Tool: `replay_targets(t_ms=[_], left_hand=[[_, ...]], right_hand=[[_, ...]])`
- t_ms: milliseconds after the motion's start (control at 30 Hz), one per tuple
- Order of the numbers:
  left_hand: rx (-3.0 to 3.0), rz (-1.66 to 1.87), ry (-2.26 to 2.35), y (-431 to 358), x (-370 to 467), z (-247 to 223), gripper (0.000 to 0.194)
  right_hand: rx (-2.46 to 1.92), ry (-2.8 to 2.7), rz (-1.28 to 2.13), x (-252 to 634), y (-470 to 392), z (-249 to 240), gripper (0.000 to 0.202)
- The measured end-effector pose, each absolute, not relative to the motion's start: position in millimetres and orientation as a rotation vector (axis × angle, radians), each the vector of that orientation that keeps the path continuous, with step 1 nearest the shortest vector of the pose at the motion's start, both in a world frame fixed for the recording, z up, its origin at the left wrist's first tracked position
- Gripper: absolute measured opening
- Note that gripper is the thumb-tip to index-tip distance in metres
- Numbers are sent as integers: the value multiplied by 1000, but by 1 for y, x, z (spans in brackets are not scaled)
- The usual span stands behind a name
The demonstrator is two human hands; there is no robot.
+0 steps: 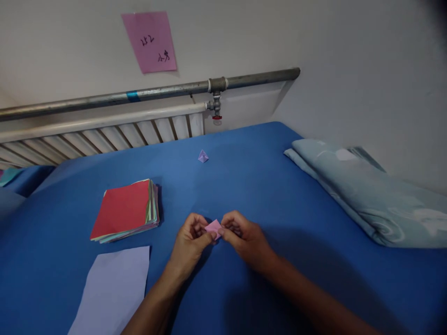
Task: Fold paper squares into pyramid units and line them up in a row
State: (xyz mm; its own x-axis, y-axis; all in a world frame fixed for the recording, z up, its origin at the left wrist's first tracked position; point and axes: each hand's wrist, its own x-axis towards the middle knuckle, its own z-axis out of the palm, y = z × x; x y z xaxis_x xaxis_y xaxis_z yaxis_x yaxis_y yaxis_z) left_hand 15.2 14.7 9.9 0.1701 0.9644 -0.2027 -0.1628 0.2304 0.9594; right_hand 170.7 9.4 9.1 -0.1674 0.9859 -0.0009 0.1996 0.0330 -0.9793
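Note:
A small folded pink paper (214, 227) is held between both hands, just above the blue surface. My left hand (193, 237) pinches its left side, thumb on top and the other fingers curled behind. On the right side, my right hand (246, 237) grips the paper the same way with thumb and curled fingers. The fingertips hide part of the paper's edges. Farther off, a small folded purple paper piece (203, 156) rests on the blue surface.
Left of my hands lies a stack of coloured paper (124, 209) with a red sheet on top. Nearer me is a pale purple sheet (113, 288). A folded light-green blanket (366, 190) lies at right. Behind the blue surface (240, 172) run a radiator (115, 137) and a metal pipe (167, 90).

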Motion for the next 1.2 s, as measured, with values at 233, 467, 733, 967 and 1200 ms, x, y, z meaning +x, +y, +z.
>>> replay_targets(t_ms=[233,467,733,967,1200], left_hand=[[979,1051,1050,12,17,7,17],[1016,1036,1101,13,14,3,26],[1139,993,1205,11,15,-1,25],[1475,1057,1347,9,12,-1,14],[1576,1033,1384,10,11,1,10]], right_hand=[[-1251,-1587,1126,171,9,10,11],[-1303,-1686,954,171,9,11,14],[-1269,-1882,711,173,9,7,14],[-1278,-1985,624,173,8,4,20],[-1252,-2022,597,173,8,5,22]])
